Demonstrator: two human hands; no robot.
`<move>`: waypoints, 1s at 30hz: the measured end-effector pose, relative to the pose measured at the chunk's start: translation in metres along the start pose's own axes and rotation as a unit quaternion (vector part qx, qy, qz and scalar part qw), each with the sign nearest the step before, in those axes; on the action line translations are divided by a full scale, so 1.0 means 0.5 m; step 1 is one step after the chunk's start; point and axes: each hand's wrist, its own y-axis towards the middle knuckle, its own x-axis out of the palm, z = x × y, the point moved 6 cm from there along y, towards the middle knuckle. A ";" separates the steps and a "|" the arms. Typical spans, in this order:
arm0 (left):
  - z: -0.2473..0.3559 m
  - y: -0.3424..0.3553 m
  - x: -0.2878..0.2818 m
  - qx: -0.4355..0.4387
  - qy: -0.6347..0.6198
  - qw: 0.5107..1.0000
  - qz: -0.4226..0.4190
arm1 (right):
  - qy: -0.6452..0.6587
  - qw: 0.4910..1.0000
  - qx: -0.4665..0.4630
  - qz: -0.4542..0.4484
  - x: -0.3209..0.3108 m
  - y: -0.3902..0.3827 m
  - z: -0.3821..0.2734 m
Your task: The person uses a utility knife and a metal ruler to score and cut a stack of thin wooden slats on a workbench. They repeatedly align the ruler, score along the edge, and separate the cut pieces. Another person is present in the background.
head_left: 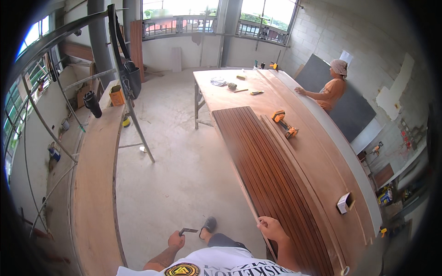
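My left hand (176, 239) is closed around a small dark tool (188, 230) with a thin, bent-looking end, held low over the floor beside my leg. Its exact kind is too small to make out. My right hand (272, 228) pinches the near left edge of a dark brown slatted wood panel (271, 170), where a thin pale strip (248, 195) runs along the side. The panel lies lengthwise on a large plywood-topped worktable (317, 147). Beside the panel lies a long narrow board (294, 154).
An orange-and-black cordless drill (284, 124), a yellow utility knife (257, 93) and a small open box (345, 203) sit on the worktable. Across it stands a person (332, 89) with a hand on its edge. Left is a plank (94, 184) with a black tumbler (92, 104), beside metal scaffolding (133, 110).
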 end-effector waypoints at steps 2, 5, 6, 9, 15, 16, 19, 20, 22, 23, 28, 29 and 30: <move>0.031 0.031 -0.060 0.001 0.025 1.000 -0.002 | 0.018 0.999 -0.050 -0.006 -0.011 0.108 -0.055; 0.093 0.097 -0.193 0.021 0.040 0.999 0.027 | 0.024 0.996 -0.084 -0.024 -0.039 0.246 -0.130; 0.119 0.124 -0.235 0.018 0.028 0.998 0.049 | 0.024 0.994 -0.097 -0.037 -0.046 0.298 -0.162; 0.186 0.191 -0.363 0.044 -0.025 0.986 0.160 | -0.020 0.990 -0.136 -0.027 -0.077 0.431 -0.251; 0.364 0.331 -0.529 0.169 -0.110 0.915 0.349 | 0.025 0.984 -0.174 -0.033 -0.096 0.625 -0.377; 0.396 0.358 -0.551 0.187 -0.097 0.908 0.362 | 0.015 0.983 -0.181 -0.026 -0.095 0.649 -0.383; 0.479 0.484 -0.590 0.208 -0.147 0.929 0.268 | 0.000 0.986 -0.169 -0.006 -0.085 0.723 -0.378; 0.511 0.537 -0.595 0.219 -0.183 0.929 0.236 | -0.001 0.988 -0.153 0.002 -0.079 0.743 -0.371; 0.586 0.648 -0.604 0.258 -0.256 0.918 0.156 | 0.000 0.994 -0.109 0.030 -0.069 0.773 -0.362; 0.630 0.710 -0.606 0.264 -0.282 0.916 0.111 | -0.014 0.998 -0.059 0.034 -0.065 0.785 -0.354; 0.873 1.002 -0.608 0.299 -0.334 0.890 -0.090 | 0.032 0.994 0.066 0.081 -0.039 0.789 -0.404; 0.930 1.061 -0.608 0.326 -0.300 0.891 -0.103 | 0.061 0.988 0.082 0.114 -0.035 0.782 -0.417; 0.994 1.116 -0.599 0.351 -0.290 0.881 -0.125 | 0.088 0.978 0.084 0.167 -0.035 0.770 -0.427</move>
